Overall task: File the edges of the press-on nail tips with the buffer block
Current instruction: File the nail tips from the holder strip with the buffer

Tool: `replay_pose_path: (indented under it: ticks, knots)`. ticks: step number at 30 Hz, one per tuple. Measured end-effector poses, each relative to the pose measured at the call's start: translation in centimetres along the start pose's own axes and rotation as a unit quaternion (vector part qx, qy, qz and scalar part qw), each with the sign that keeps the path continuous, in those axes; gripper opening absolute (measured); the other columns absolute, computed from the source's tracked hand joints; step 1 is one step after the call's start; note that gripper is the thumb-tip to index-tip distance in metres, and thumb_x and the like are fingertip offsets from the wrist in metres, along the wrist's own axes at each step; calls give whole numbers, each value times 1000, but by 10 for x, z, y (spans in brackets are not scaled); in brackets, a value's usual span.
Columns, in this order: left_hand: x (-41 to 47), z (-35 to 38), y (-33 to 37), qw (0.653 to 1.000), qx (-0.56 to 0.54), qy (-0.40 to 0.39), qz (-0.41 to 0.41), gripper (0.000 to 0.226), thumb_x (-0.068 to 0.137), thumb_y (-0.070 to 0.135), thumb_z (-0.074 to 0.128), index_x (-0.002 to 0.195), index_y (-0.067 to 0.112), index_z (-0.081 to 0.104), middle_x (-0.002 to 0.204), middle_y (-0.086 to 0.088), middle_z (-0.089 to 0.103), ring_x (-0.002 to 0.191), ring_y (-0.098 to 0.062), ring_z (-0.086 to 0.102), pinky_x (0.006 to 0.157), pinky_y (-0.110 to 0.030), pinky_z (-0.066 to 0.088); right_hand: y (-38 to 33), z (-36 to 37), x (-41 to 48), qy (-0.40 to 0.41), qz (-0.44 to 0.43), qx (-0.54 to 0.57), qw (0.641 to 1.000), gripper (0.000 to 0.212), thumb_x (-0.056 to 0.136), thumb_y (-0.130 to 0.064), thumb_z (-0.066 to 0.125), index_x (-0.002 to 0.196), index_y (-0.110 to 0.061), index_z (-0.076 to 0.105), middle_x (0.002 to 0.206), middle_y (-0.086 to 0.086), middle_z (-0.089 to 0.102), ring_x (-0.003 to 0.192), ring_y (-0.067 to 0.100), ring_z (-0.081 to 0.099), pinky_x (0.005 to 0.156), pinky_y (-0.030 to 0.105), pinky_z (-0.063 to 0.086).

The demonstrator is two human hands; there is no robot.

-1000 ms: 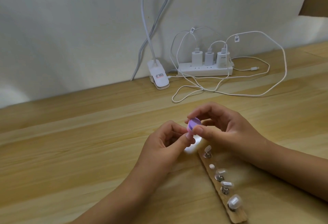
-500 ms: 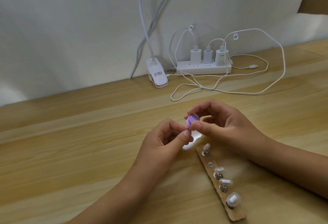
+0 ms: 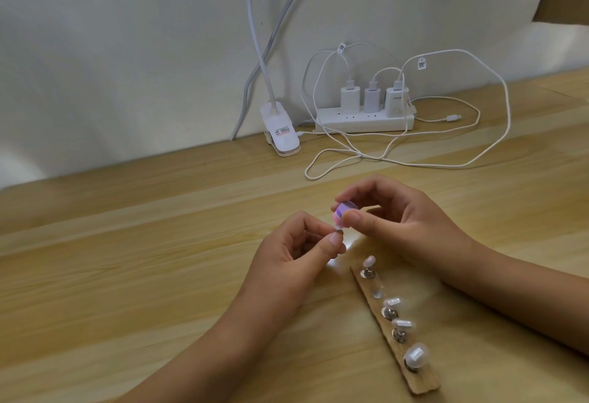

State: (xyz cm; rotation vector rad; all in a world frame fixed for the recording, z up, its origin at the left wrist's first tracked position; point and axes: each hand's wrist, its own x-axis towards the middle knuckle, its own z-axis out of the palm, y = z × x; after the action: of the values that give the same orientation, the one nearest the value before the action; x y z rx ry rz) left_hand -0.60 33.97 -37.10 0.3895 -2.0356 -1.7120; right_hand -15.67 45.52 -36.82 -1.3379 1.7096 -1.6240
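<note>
One buffer block [image 3: 439, 211] pinched in right hand [image 3: 411, 227]. One nail tip [image 3: 434, 231] pinched in left hand [image 3: 296, 262], held against block. Four mounted tips [image 3: 369, 260] counted on one wooden strip [image 3: 424, 383], near right.

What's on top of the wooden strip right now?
Four pale nail tips stand on metal pegs along the wooden strip; the second spot from the far end shows only a small pale disc. The tips cover their pegs' tops, so how they attach cannot be seen.
</note>
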Motion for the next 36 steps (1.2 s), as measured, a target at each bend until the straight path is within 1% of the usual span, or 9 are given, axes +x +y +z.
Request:
replay_pose_path:
  ticks: [2,6,10,14,19,24,28,31,36]
  knots:
    - [-1,1,1,1000,-1,0,2,12,78,37,66,77,26,67,79,3,73,80,-7,68,73,-16,51,-2,2,-2,-20,-20,-3,1000,23,82,-37,76,102,-30,68,104,-2,70,98,15,68,84,31,57]
    - [0,0,1,1000,-11,8,-7,14,78,35,67,80,20,66,79,1,73,79,-6,68,73,-14,50,-1,1,1,15,17,-6,1000,26,77,-40,73,100,-27,69,101,-3,72,99,12,68,93,46,53]
    - [-1,1,2,1000,-7,4,-6,14,80,33,67,81,19,66,79,1,73,79,-7,67,73,-16,50,-4,2,-2,-15,-3,-15,1000,22,82,-40,75,101,-31,69,105,-3,70,102,15,67,90,42,55]
    - [-1,0,2,1000,-7,7,-14,9,84,27,68,81,20,66,79,2,73,79,-6,67,73,-16,50,-2,1,-1,13,19,-18,1000,24,80,-40,72,101,-29,69,102,-5,72,100,10,67,92,47,53]
    - [-1,1,3,1000,-9,8,-7,20,78,35,66,83,16,66,79,2,73,79,-5,67,72,-13,50,-1,2,-2,-12,-19,9,1000,24,83,-29,76,105,-23,67,106,1,71,99,16,68,86,32,56]
    - [0,1,2,999,-31,10,-11,16,79,29,68,83,14,66,81,0,75,82,-7,70,74,-13,50,-2,2,-3,-36,-16,71,997,36,86,-20,65,122,-15,64,116,2,71,111,13,66,90,18,50]
    - [0,0,3,999,-36,15,-13,17,74,34,68,81,18,68,84,-3,75,84,-12,70,77,-19,53,-6,2,-4,-25,-6,76,997,30,85,-22,66,114,-16,70,110,3,73,105,11,69,86,15,50]
    - [0,0,3,999,-37,12,-13,19,75,33,68,83,16,68,83,-2,75,85,-11,69,76,-16,52,-6,0,-5,-30,-3,70,997,27,87,-21,68,114,-15,70,111,4,73,107,13,68,87,17,50]
    - [0,-1,3,999,-35,12,-17,5,85,20,69,84,16,69,86,-7,74,85,-13,69,77,-18,52,-6,1,-4,-41,10,45,998,28,90,-24,64,116,-17,70,114,-3,73,112,7,65,90,13,47]
